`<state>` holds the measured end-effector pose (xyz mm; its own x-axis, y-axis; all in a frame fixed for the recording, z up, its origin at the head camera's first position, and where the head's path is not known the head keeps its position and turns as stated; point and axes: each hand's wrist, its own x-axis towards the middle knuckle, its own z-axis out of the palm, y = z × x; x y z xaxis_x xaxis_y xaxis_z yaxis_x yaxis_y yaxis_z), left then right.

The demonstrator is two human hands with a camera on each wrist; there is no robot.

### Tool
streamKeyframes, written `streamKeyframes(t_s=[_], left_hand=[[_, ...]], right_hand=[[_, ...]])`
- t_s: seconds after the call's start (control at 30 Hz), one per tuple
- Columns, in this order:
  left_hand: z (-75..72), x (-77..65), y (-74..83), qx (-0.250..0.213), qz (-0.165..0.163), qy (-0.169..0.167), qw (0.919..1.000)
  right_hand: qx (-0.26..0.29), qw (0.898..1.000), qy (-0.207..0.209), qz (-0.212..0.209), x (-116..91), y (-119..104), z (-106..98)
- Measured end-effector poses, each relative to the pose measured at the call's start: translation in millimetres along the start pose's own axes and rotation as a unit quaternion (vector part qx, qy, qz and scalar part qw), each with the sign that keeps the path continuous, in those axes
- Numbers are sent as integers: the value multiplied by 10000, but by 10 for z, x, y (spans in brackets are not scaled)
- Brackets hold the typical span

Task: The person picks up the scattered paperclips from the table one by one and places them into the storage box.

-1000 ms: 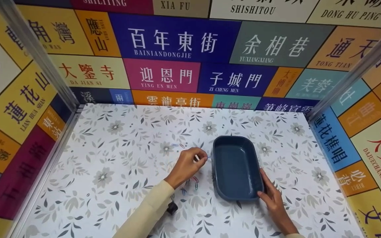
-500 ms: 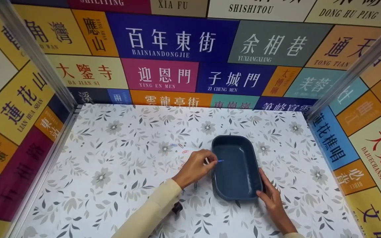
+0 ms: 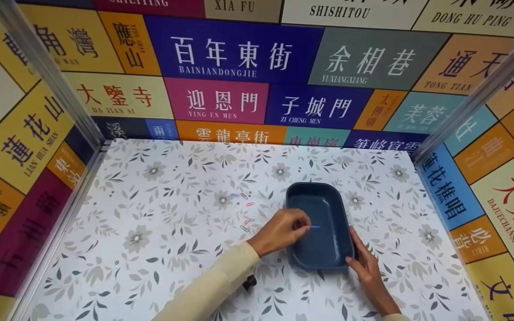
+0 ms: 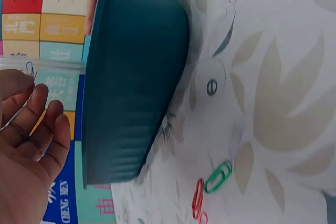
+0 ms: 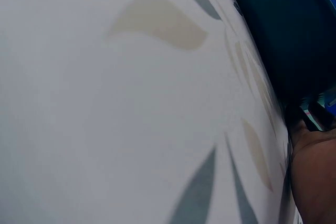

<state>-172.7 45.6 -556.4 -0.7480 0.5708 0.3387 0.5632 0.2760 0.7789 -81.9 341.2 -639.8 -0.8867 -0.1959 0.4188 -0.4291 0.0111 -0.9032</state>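
Now: left hand [image 3: 280, 231] pinches blue clip [image 3: 314, 227] over tray [image 3: 344, 214] | right hand [image 3: 366, 265] at rim

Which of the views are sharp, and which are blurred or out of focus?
Head view: evenly lit, fairly sharp; the dark blue rectangular plastic tray and the small blue paper clip in the left hand read clearly. Left wrist view: tray sharp, hand soft. Right wrist view: floral table cover too close, strongly blurred.

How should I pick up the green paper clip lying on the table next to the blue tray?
Probably pinch the green paper clip across its long sides with thumb and fingertip, coming straight down from above. It lies flat on the table, so nothing sticks up to grab. The red paper clip lies close, so come from the far side.
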Motion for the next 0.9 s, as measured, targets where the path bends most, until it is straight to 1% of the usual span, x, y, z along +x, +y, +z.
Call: streamKeyframes(t_s=[0.2,0.43,0.53,0.63,0.73,0.9], left_hand=[[92,61,39,318,193,-341,9987],[169,135,53,517,288,-662,9960],[210,176,62,607,316,-833,9942],[242,225,74,791,470,-1062,9901],[263,280,79,1030,664,-1281,9842],[312,338,71,1484,797,-1617,9724]], right_hand=[[-145,9992,25,377,-2,-30,-1],[-239,9982,66,546,-13,-28,-19],[-276,9981,102,537,-18,-27,-28],[-250,9984,96,499,-19,-26,-35],[-220,9984,68,510,-15,-29,-34],[-255,9984,20,500,-12,-30,-23]])
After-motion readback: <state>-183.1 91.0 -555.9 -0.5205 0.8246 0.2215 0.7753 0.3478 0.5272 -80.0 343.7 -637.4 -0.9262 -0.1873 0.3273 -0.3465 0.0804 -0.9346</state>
